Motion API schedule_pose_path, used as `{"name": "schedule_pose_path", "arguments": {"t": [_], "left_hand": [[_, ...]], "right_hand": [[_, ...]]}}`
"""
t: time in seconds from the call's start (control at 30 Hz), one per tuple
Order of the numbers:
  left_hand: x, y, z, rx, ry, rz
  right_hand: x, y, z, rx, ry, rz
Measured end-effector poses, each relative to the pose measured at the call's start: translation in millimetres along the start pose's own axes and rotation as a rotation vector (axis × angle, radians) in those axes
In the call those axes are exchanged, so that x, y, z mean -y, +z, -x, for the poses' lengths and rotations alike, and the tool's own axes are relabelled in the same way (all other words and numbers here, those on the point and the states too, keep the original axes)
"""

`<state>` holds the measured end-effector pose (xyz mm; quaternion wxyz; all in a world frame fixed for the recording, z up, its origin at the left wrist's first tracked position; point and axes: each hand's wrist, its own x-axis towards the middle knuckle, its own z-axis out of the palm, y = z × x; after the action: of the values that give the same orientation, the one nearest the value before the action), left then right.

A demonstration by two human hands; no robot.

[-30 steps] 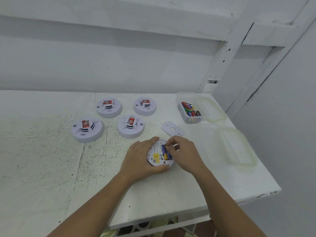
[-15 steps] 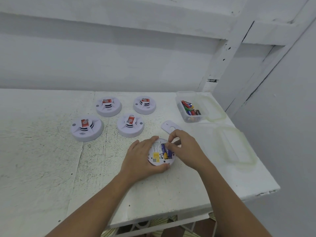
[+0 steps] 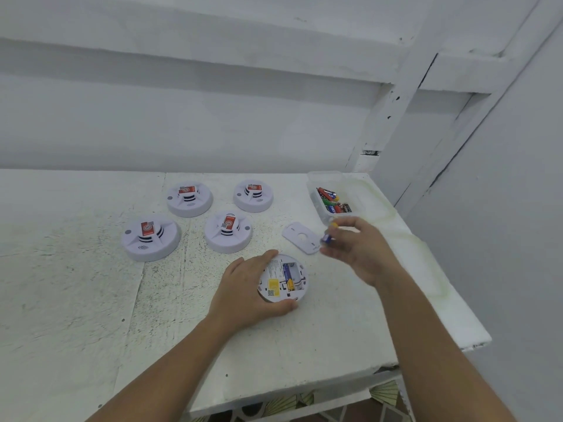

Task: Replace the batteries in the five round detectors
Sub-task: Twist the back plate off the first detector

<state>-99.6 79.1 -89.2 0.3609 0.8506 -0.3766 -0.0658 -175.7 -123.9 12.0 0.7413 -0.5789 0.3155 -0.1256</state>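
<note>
Left hand point(image 3: 243, 287) cupped round the flipped detector point(image 3: 283, 280) near the table's point(image 3: 76, 300) front edge, 1 battery point(image 3: 288, 277) inside. Right hand point(image 3: 356, 248) pinching another battery point(image 3: 328, 236) above the cover point(image 3: 300, 237), w/ the battery box point(image 3: 330, 197) just behind.

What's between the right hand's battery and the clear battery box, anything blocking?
Nothing visible. The right hand holds the battery just in front of the open clear box; the removed cover plate lies below it on the table.
</note>
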Motion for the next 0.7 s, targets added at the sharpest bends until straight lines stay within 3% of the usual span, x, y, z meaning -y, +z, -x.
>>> {"name": "schedule_pose_path", "arguments": {"t": [0.1, 0.23, 0.3, 0.7], "left_hand": [[-1, -2, 1, -0.009, -0.005, 0.023], [-1, -2, 0, -0.009, -0.003, 0.017], [-1, -1, 1, 0.001, -0.003, 0.011], [-2, -2, 1, 0.024, -0.022, 0.013]], "right_hand": [[14, -26, -17, -0.126, -0.046, 0.108], [9, -45, -35, -0.224, -0.022, 0.668], [3, -47, -38, -0.225, 0.03, 0.821], [-10, -36, -39, -0.235, 0.086, 0.91]]}}
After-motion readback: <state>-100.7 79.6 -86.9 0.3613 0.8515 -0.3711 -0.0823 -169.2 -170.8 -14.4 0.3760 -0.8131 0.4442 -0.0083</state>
